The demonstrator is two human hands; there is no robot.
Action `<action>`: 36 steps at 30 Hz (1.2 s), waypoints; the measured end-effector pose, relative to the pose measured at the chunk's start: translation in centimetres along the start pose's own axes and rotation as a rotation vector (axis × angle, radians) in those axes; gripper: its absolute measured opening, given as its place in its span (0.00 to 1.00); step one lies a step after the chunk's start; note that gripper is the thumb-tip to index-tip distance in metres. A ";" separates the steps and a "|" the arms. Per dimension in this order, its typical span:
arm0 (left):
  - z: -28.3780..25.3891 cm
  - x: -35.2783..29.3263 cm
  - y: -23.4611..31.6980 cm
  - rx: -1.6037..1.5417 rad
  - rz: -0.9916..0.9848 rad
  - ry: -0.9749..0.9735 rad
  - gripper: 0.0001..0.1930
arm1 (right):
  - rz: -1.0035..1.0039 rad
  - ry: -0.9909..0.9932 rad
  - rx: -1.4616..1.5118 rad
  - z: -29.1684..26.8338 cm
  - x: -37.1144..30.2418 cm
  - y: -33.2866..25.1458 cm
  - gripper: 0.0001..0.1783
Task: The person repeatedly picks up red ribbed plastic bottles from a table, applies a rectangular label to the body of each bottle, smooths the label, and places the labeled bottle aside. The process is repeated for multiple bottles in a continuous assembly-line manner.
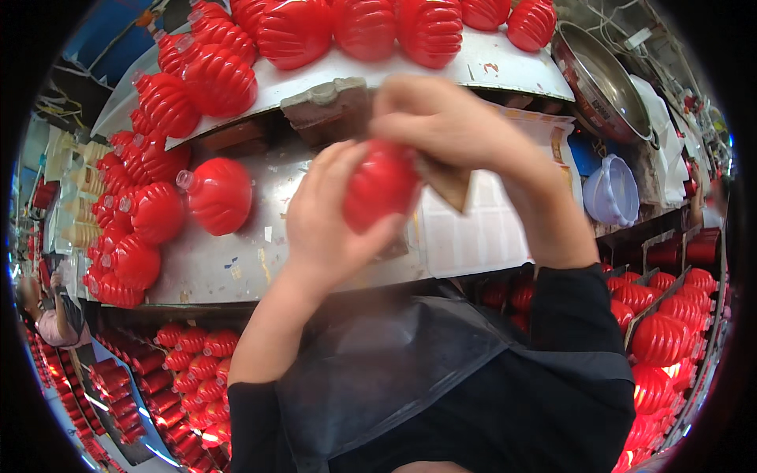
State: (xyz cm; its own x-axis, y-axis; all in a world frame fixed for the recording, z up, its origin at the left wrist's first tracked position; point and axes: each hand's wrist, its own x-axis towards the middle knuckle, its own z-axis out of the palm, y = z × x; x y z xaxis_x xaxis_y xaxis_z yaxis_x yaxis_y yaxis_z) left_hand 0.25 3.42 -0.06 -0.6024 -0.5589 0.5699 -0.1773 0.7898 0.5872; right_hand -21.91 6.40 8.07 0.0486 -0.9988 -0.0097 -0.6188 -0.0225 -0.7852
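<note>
My left hand [327, 221] is wrapped round a glossy red globe [382, 185], held above the metal worktop [268, 256]. The globe looks like the nearby red ribbed vessels with short clear necks; motion blurs it. My right hand [426, 118] is closed at the globe's upper side, its fingers curled. What the right fingers grip is hidden and smeared. A brown pointed flat piece [449, 185] shows just below the right hand; I cannot tell whether that hand holds it. One red necked globe [221, 197] lies on the worktop to the left of my left hand.
More red globes [296, 31] line a raised white shelf [489, 63] and crowd the worktop's left end. A grey block [327, 106] stands under the shelf edge. To the right are a white sheet [477, 229], a lavender basin [611, 193] and a large metal pan [607, 83].
</note>
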 end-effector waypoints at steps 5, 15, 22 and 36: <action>-0.5 0.4 -6.0 -0.699 -0.691 0.058 0.37 | -0.022 0.363 0.251 8.1 -3.9 4.2 0.24; 1.7 0.3 -8.2 -0.836 -0.676 0.159 0.37 | 0.446 0.808 -0.844 9.3 -27.0 15.0 0.12; 2.0 -0.9 -7.7 -0.919 -0.695 0.236 0.24 | 0.369 0.512 -0.882 10.8 -29.8 16.4 0.30; 1.9 -1.5 -7.0 -0.798 -0.695 0.185 0.37 | 0.609 0.219 0.489 3.2 -12.6 8.1 0.15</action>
State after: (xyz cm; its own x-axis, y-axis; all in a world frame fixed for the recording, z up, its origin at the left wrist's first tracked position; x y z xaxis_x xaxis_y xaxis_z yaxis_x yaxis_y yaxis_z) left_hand 0.96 -0.76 -6.08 -0.4265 -0.9045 0.0050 0.1643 -0.0720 0.9838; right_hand -25.03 18.98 -0.12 -0.3723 -0.8167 -0.4409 -0.0718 0.4990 -0.8636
